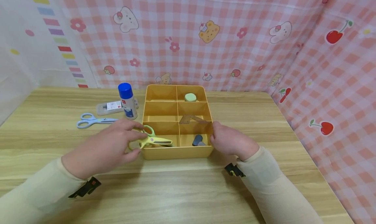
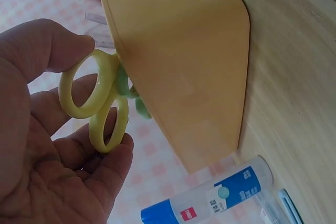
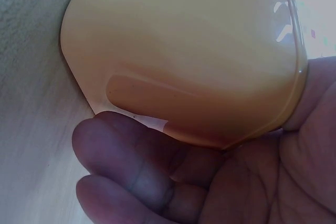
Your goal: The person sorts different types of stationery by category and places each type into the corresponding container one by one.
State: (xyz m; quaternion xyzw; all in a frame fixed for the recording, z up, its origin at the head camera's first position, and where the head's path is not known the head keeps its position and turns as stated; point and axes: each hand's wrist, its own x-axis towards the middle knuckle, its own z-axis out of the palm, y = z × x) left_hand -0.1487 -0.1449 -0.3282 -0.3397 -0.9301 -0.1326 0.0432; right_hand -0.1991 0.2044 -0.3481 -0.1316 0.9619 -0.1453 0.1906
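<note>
In the head view my left hand (image 1: 108, 145) pinches yellow scissors (image 1: 158, 141) by the handles over the front left compartment of an orange divided storage box (image 1: 177, 153). The left wrist view shows thumb and fingers at the yellow scissors' handle loops (image 2: 64, 95). Green scissors (image 1: 150, 130) lie in that compartment, partly covered by the yellow pair. At the box's right side, my right hand (image 1: 232, 141) grips the wall near the front corner. Its fingers lie along the outside of the wall (image 3: 184, 35) in the right wrist view, and the thumb reaches over the rim.
Left of the box stand a blue-capped glue stick (image 1: 128, 101), a clear case (image 1: 109, 108) and blue scissors (image 1: 92, 120). Inside the box are a pale green item (image 1: 190, 97), a clear set square (image 1: 192, 118) and a dark grey object (image 1: 197, 140). A checked curtain (image 1: 182, 38) hangs behind.
</note>
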